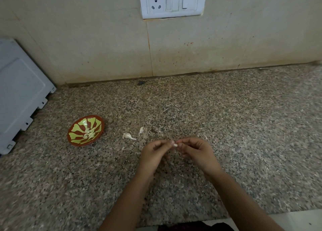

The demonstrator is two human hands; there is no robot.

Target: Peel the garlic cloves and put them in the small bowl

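While my left hand [153, 154] and right hand [196, 152] pinch one garlic clove [175, 145], I see speckled granite tabletop [226, 117], stained beige wall [87, 39], white socket [172, 2].

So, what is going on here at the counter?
A person is peeling garlic. The left hand and the right hand together pinch one small clove in their fingers, just above the counter. To the left, the bowl already holds some peeled cloves. Between the bowl and the hands, a near clove and a far clove lie on the counter, seemingly not yet peeled.
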